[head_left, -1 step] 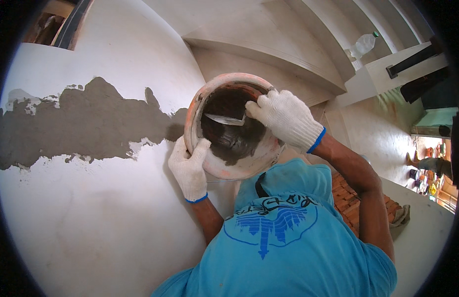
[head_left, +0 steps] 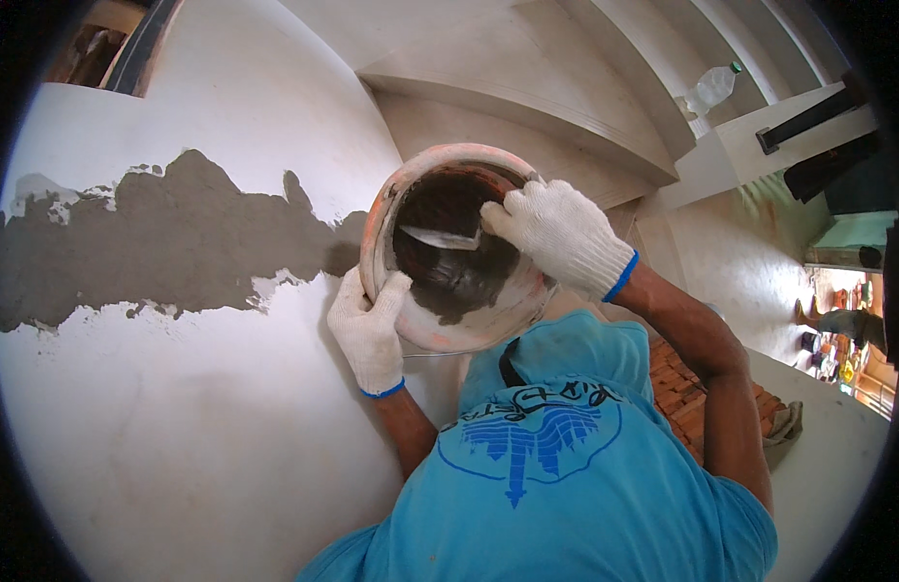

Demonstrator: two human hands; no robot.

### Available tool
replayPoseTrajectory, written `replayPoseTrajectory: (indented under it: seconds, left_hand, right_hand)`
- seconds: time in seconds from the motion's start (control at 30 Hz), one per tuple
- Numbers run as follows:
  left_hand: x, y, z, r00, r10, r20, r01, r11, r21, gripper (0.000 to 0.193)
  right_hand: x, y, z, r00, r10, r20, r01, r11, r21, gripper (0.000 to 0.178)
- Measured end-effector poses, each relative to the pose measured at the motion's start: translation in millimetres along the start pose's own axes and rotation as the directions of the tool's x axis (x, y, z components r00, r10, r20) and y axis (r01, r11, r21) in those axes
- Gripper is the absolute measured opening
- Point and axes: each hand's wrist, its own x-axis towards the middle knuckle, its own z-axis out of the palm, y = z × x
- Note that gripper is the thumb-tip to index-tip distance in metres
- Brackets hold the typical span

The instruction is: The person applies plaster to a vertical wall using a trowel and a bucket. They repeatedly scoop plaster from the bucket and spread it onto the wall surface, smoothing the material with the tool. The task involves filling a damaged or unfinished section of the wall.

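A round bucket [head_left: 376, 228] with an orange-and-grey, mortar-smeared rim is tilted so its inside faces me. Dark wet mortar [head_left: 459, 287] lies in it. My left hand [head_left: 368, 325], in a white knit glove with a blue cuff, grips the bucket's left rim with the thumb over the edge. Inside the bucket, the pale blade of a trowel [head_left: 442, 238] rests against the mortar. My right hand [head_left: 563, 233], gloved alike, is closed round the trowel at the bucket's right rim; its handle is hidden by the fingers.
At the left, a white wall [head_left: 226, 417] carries a rough band of grey mortar [head_left: 197, 238]. Steps [head_left: 527, 97] rise ahead, with a clear plastic bottle [head_left: 711, 89] on them. Stacked bricks [head_left: 678, 383] lie behind my right arm. At far right, another person's leg [head_left: 842, 323] shows.
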Motion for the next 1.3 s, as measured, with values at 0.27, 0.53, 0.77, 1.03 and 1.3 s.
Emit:
replayPoseTrajectory:
  seconds: [0.27,0.53,0.77,1.03,1.3]
  left_hand:
    - [-1.1,2.2,1.8,0.997,0.081,0.005,-0.081,0.995,0.051,0.022]
    - [-2.7,4.4,0.1,0.996,0.091,0.009,-0.091,0.993,0.08,0.021]
    - [-2.9,-2.2,-0.5,0.994,0.098,0.041,-0.102,0.99,0.096,0.022]
    - [-2.8,0.5,2.6,0.993,0.105,0.048,-0.108,0.992,0.072,0.023]
    - [-2.2,-4.7,0.1,0.994,0.1,0.047,-0.106,0.985,0.134,0.026]
  right_hand:
    - [-15.1,2.6,1.1,0.965,-0.146,0.216,0.129,0.987,0.093,0.031]
    - [-25.1,8.0,-44.2,0.955,-0.051,0.291,-0.007,0.981,0.196,0.021]
    - [-26.1,-0.1,-6.0,0.963,0.051,0.264,-0.075,0.994,0.08,0.019]
    - [-12.5,5.5,-21.3,0.983,0.036,0.178,-0.051,0.996,0.08,0.014]
    - [-24.3,2.2,-0.3,0.985,-0.059,0.159,0.044,0.994,0.099,0.016]
